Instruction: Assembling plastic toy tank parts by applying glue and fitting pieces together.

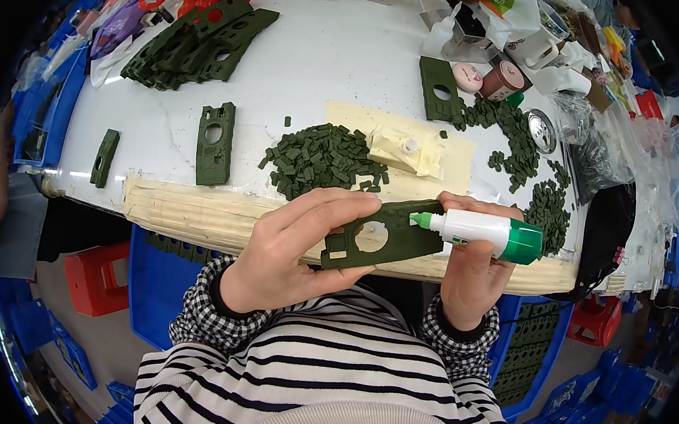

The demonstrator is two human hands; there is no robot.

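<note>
Head view: my left grip [287,248] spans and pinches the plate [406,241]; my right grip [473,286] curls around the bottle [478,230]. Over-squeezing could flood the plate.

From my end it's a white-topped table [310,62] with a cream, ribbed front edge [180,206]. Left side's got a messy pile of dark green plastic plates [198,48], plus a lone dark green plate with a round hole [213,153]. Middle: a big heap of tiny dark green rectangular bits [315,160] beside some beige tape [347,114]. Another scatter of them [518,149] runs down the right.
</note>
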